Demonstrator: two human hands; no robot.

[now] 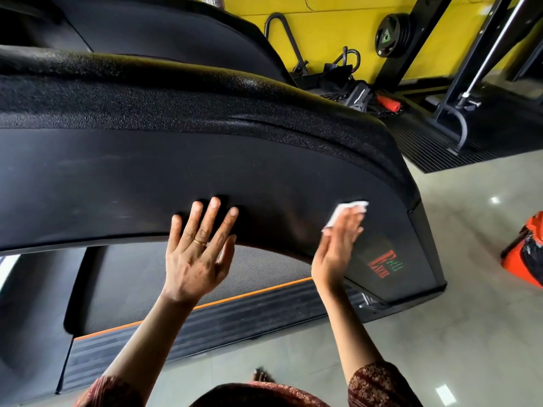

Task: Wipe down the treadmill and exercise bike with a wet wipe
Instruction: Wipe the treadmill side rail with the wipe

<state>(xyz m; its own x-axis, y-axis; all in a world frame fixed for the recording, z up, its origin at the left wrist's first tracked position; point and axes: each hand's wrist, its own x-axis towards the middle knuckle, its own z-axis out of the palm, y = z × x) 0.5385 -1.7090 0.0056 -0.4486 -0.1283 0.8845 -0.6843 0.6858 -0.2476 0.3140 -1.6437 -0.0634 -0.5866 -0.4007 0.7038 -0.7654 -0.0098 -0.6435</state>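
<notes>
Right hand (338, 245) flat, fingers straight, pressing wet wipe (348, 211) on treadmill (147, 177) side cover | left hand (197, 254) splayed flat on it | orange bin (517, 259) — black liner, contents hidden | grey floor (440, 333), yellow wall (338, 24)

Along the treadmill (249, 314), we find its smooth black panel (117, 177) open to the left of our left hand (195, 259), spread flat on it, and again between that hand and our right hand (338, 248), which presses a wet wipe (343, 212) near the panel's right end. A raised textured rim (205, 107) caps the panel above. To the right, the tiled floor (440, 318) lies open up to an orange bin (526, 254).
</notes>
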